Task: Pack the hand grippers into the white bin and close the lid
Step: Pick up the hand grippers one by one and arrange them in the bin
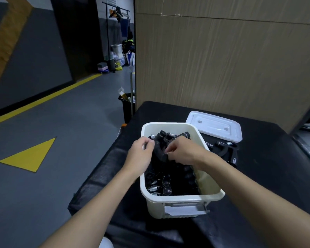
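The white bin (179,200) stands on a black table and holds several black hand grippers with steel springs (166,183). Over the bin, my left hand (141,154) and my right hand (183,151) both grip one black hand gripper (159,149) by its foam handles, its lower handle pointing down into the bin. The bin's white lid (215,125) lies flat on the table behind and to the right of the bin. One more hand gripper (225,149) lies on the table right of the bin, in front of the lid.
A black cloth covers the table (268,176), which backs onto a brown panel wall (222,59). Left of the table, the grey floor (61,131) carries yellow markings. A black waste bin (127,106) stands by the table's far left corner.
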Tool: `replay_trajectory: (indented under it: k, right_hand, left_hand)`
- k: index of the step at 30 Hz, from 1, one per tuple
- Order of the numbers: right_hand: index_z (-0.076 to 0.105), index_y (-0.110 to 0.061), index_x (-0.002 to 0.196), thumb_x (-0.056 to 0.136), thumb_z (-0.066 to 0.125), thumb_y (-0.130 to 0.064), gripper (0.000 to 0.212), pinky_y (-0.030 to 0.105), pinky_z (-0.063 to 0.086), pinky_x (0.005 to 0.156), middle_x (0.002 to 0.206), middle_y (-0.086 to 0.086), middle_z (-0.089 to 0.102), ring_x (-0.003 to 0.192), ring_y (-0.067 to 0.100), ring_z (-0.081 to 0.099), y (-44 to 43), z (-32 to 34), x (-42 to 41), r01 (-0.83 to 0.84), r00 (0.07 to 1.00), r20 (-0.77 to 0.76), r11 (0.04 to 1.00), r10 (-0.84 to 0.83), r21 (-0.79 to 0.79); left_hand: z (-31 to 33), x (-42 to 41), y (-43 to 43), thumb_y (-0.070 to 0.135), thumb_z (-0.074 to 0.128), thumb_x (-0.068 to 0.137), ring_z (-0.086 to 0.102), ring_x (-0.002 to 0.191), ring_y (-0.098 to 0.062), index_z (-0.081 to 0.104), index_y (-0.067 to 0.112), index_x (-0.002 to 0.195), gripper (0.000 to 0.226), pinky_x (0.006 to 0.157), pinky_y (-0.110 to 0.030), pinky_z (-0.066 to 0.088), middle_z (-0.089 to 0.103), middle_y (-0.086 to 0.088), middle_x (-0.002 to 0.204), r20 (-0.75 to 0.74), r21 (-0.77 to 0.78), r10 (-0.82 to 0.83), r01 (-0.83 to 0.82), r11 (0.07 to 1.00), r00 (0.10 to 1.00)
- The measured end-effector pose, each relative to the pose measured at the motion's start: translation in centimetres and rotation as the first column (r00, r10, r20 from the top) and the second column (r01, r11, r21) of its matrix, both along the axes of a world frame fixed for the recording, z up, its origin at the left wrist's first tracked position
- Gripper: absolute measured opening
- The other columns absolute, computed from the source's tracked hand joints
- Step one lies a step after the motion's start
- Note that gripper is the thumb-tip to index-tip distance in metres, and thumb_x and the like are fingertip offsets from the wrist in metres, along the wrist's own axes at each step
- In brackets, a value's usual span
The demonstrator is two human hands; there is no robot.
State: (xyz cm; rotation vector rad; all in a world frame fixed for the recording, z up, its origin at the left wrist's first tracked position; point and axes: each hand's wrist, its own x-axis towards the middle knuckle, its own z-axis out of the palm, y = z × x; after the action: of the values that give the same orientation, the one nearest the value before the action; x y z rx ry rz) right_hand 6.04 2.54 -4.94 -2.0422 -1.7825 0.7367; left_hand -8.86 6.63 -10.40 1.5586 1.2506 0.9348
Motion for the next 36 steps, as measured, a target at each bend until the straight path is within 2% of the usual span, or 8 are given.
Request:
replay_trajectory:
  k: [3, 4, 8, 11, 14, 21, 28, 36]
  right_hand:
    - [0.067, -0.021, 0.077, 0.079, 0.071, -0.021, 0.005, 0.022, 0.041, 0.056, 0.067, -0.005, 0.059, 0.066, 0.014, 0.057, -0.8, 0.1, -0.2, -0.142, 0.983, 0.112, 0.989, 0.146, -0.038]
    - [0.062, -0.021, 0.072, 0.076, 0.074, -0.026, 0.013, 0.024, 0.041, 0.057, 0.067, -0.005, 0.058, 0.066, 0.014, 0.057, -0.8, -0.1, -0.4, -0.152, 0.981, 0.119, 0.988, 0.155, -0.032]
    - [0.053, -0.02, 0.065, 0.071, 0.08, -0.036, 0.032, 0.025, 0.037, 0.05, 0.059, -0.007, 0.054, 0.06, 0.014, 0.056, -0.9, -1.3, -1.3, -0.093, 0.983, 0.163, 0.993, 0.079, 0.077]
    - [0.051, -0.019, 0.067, 0.074, 0.074, -0.034, 0.028, 0.031, 0.044, 0.056, 0.063, -0.004, 0.056, 0.069, 0.021, 0.062, -1.3, -2.2, -1.8, -0.06, 0.982, 0.185, 0.985, 0.03, 0.159]
    - [0.061, -0.01, 0.076, 0.075, 0.068, -0.029, 0.02, 0.033, 0.049, 0.06, 0.069, 0.003, 0.065, 0.072, 0.025, 0.064, -2.0, -2.5, -1.9, -0.02, 0.987, 0.16, 0.98, -0.012, 0.2]
    - [0.058, -0.015, 0.077, 0.082, 0.066, -0.028, 0.016, 0.03, 0.034, 0.058, 0.072, 0.001, 0.061, 0.075, 0.026, 0.061, -3.3, -3.0, -1.7, -0.007, 0.983, 0.177, 0.957, -0.046, 0.289]
    - [0.053, -0.018, 0.078, 0.087, 0.07, -0.029, 0.022, 0.02, 0.029, 0.051, 0.069, -0.007, 0.052, 0.068, 0.015, 0.049, -4.1, -2.8, -1.4, -0.041, 0.991, 0.137, 0.939, -0.007, 0.34]
    - [0.054, -0.021, 0.084, 0.08, 0.076, -0.039, 0.029, 0.027, 0.041, 0.06, 0.076, -0.007, 0.059, 0.072, 0.013, 0.057, -4.3, -2.7, -0.6, 0.032, 0.993, 0.095, 0.938, -0.069, 0.345]
  left_hand:
    - [-0.3, 0.2, 0.4, 0.054, 0.065, 0.078, 0.056, 0.078, -0.017, 0.056, 0.037, 0.084, 0.02, 0.063, -0.029, 0.043, 0.063, -0.001, 0.098, -0.067, -0.069, -0.025, 0.021, 0.997, 0.997]
    - [-0.3, 0.3, 0.5, 0.055, 0.066, 0.074, 0.057, 0.08, -0.018, 0.054, 0.04, 0.085, 0.022, 0.066, -0.031, 0.045, 0.064, -0.003, 0.103, -0.08, -0.083, -0.03, 0.024, 0.996, 0.996]
    - [-0.2, 0.3, 0.4, 0.061, 0.067, 0.07, 0.059, 0.086, -0.019, 0.054, 0.042, 0.088, 0.028, 0.072, -0.034, 0.049, 0.063, -0.001, 0.11, -0.087, -0.08, -0.025, 0.018, 0.997, 0.996]
    - [0.2, 0.4, 0.1, 0.07, 0.068, 0.06, 0.064, 0.095, -0.021, 0.055, 0.044, 0.09, 0.042, 0.073, -0.035, 0.051, 0.063, 0.004, 0.11, -0.091, -0.079, -0.025, 0.018, 0.997, 0.996]
    - [0.5, 0.5, -0.1, 0.063, 0.07, 0.06, 0.066, 0.096, -0.022, 0.055, 0.043, 0.09, 0.039, 0.071, -0.034, 0.051, 0.064, 0.004, 0.109, -0.088, -0.086, -0.017, 0.009, 0.996, 0.996]
    - [1.0, 0.5, -0.4, 0.033, 0.071, 0.078, 0.062, 0.09, -0.012, 0.058, 0.034, 0.102, 0.027, 0.065, -0.028, 0.046, 0.06, 0.012, 0.102, -0.04, -0.087, -0.002, -0.002, 0.996, 0.999]
    - [1.0, 0.5, -0.5, 0.035, 0.07, 0.077, 0.063, 0.094, -0.015, 0.057, 0.038, 0.103, 0.029, 0.069, -0.03, 0.049, 0.061, 0.011, 0.105, -0.042, -0.103, -0.008, 0.004, 0.995, 0.999]
    - [0.7, 0.4, -0.2, 0.036, 0.067, 0.076, 0.053, 0.071, -0.015, 0.052, 0.028, 0.091, 0.023, 0.056, -0.028, 0.039, 0.059, 0.003, 0.084, -0.081, -0.113, -0.018, 0.008, 0.994, 0.997]
